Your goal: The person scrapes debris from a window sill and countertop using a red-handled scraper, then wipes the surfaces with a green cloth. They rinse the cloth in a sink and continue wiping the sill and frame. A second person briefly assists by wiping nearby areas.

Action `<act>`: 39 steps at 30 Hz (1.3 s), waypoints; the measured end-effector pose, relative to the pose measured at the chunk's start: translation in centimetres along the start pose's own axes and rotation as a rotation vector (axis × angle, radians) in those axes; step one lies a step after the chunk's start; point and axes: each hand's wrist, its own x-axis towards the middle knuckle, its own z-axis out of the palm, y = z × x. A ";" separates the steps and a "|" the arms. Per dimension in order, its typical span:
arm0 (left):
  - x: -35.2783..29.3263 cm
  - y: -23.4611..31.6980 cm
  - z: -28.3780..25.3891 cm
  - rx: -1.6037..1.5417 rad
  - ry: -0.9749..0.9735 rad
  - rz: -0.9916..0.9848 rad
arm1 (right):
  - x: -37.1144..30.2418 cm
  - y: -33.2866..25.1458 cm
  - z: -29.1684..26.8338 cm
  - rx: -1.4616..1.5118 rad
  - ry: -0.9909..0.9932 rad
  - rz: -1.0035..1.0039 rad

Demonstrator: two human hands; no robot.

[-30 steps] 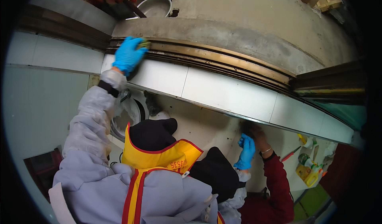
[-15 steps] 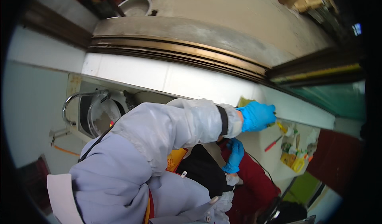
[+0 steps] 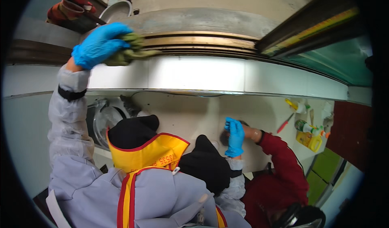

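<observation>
My left hand [image 3: 99,45], in a blue glove, is closed on a crumpled green cloth [image 3: 129,50]. It is over the left end of the brown metal window track [image 3: 198,40], and the cloth hangs across the track and the edge of the white tiled sill [image 3: 194,72]. My right hand [image 3: 234,139], also gloved in blue, is raised above the counter [image 3: 190,110] near my dark-clad knee. Its fingers are loosely bent and apart from the thumb, with nothing visible in them. Just beside it is a co-worker's bare hand [image 3: 251,133], partly hidden behind my glove.
A sink [image 3: 108,118] lies below my left arm. The co-worker's red sleeve [image 3: 283,155] reaches in at right. Farther right are a red-handled tool [image 3: 285,123], a spray bottle [image 3: 304,126] and a yellow jug [image 3: 315,143]. A dark window frame [image 3: 304,25] stands above them.
My left hand has swept from the right end of the sill far to the left with the green cloth. My right hand has risen slightly. The co-worker's arm now extends over the counter.
</observation>
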 end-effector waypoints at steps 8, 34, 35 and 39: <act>-8.4 -12.2 4.2 0.476 0.457 -0.309 | 1.4 0.7 -1.0 -0.001 -0.066 0.048; 9.1 13.2 15.5 -0.478 -0.359 0.348 | -1.5 -2.2 -0.5 -0.015 0.160 0.029; 7.1 10.7 11.6 -0.388 -0.359 0.297 | -0.9 -2.0 -0.3 -0.010 0.143 0.030; -4.3 0.6 -2.4 -0.482 -0.003 -0.193 | 1.5 -1.6 0.9 0.011 0.051 0.017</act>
